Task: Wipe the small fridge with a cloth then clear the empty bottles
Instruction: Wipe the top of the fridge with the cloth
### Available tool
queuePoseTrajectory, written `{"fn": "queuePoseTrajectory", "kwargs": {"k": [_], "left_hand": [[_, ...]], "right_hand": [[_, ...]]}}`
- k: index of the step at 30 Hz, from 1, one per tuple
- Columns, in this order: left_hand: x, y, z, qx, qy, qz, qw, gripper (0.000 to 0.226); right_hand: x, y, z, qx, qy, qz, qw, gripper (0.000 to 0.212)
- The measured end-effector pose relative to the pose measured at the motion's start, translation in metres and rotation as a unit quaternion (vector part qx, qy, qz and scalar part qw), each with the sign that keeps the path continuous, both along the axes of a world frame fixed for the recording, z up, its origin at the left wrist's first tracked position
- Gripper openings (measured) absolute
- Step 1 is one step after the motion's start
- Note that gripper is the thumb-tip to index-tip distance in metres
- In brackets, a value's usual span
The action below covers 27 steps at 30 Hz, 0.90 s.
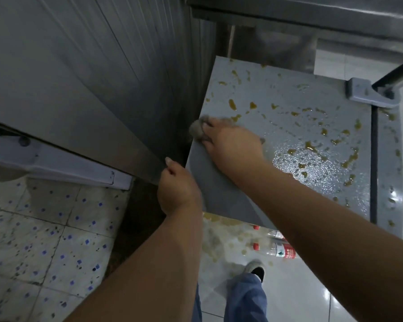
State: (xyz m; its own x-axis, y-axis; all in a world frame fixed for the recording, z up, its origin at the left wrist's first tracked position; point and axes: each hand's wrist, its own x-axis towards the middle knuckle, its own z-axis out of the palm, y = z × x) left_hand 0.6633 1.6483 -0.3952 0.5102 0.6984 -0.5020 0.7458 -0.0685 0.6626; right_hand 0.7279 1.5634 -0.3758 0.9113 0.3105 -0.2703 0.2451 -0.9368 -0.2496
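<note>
A grey cloth (pixel 199 130), bunched under the fingers of the right hand (pixel 233 141), presses on the top of the small fridge (pixel 289 126) at its left edge, just above centre frame. The right arm reaches in from the lower right, palm down, fingers curled over the cloth. The left hand (pixel 178 187), at centre frame, grips the corner of a stainless-steel cabinet (pixel 91 89) beside the fridge, thumb on top and fingers curled round the edge, its forearm rising from the bottom of the frame. The fridge's grey top is wet and spattered with yellow-brown blotches (pixel 349 156), thickest toward the right. Two clear bottles (pixel 277 248) with red caps and red labels lie on the glossy white floor tiles (pixel 300 298) at lower right, among similar stains. Blue-flecked tiles (pixel 44 240) fill the lower left.
</note>
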Motion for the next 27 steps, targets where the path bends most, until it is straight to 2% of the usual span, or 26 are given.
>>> {"fn": "queuePoseTrajectory", "kwargs": {"k": [3,5,7,13,15,18,20,22,23,25,27], "left_hand": [[0.0,0.0,-0.002,0.015,0.017,-0.004,1.0,0.051],[0.001,0.0,-0.003,0.027,0.024,-0.006,0.999,0.052],[0.003,-0.001,-0.005,0.041,0.036,-0.011,0.998,0.054],[0.006,-0.002,-0.008,0.069,0.049,-0.01,0.996,0.053],[0.005,-0.002,-0.006,0.079,0.051,-0.018,0.995,0.052],[0.007,0.0,-0.005,0.07,0.067,-0.048,0.994,0.052],[0.011,0.005,-0.005,0.029,0.131,-0.088,0.987,0.054],[0.017,0.013,-0.003,-0.006,0.204,-0.125,0.971,0.051],[0.021,0.016,-0.001,-0.01,0.211,-0.139,0.967,0.047],[0.031,0.017,0.002,0.007,0.168,-0.176,0.97,0.04],[0.046,0.01,0.009,0.0,0.118,-0.193,0.974,0.041]], "right_hand": [[-0.023,-0.002,-0.003,-0.008,0.019,0.066,0.998,0.041],[-0.049,-0.014,0.001,0.009,-0.036,0.116,0.993,0.042],[-0.043,-0.025,0.009,0.011,-0.043,0.122,0.992,0.041],[0.035,0.0,0.003,-0.022,0.077,-0.046,0.996,0.05],[0.018,0.008,0.007,-0.019,0.067,-0.036,0.997,0.047],[-0.029,0.0,0.02,-0.008,0.066,0.038,0.997,0.051],[-0.052,-0.004,0.021,-0.023,0.051,0.088,0.995,0.051],[-0.045,-0.012,0.017,-0.022,0.036,0.095,0.995,0.043],[-0.033,-0.013,0.014,-0.025,0.035,0.089,0.995,0.04],[0.005,-0.01,0.01,-0.04,0.051,0.041,0.997,0.039],[0.046,-0.008,0.013,-0.04,0.105,-0.025,0.993,0.046]]}}
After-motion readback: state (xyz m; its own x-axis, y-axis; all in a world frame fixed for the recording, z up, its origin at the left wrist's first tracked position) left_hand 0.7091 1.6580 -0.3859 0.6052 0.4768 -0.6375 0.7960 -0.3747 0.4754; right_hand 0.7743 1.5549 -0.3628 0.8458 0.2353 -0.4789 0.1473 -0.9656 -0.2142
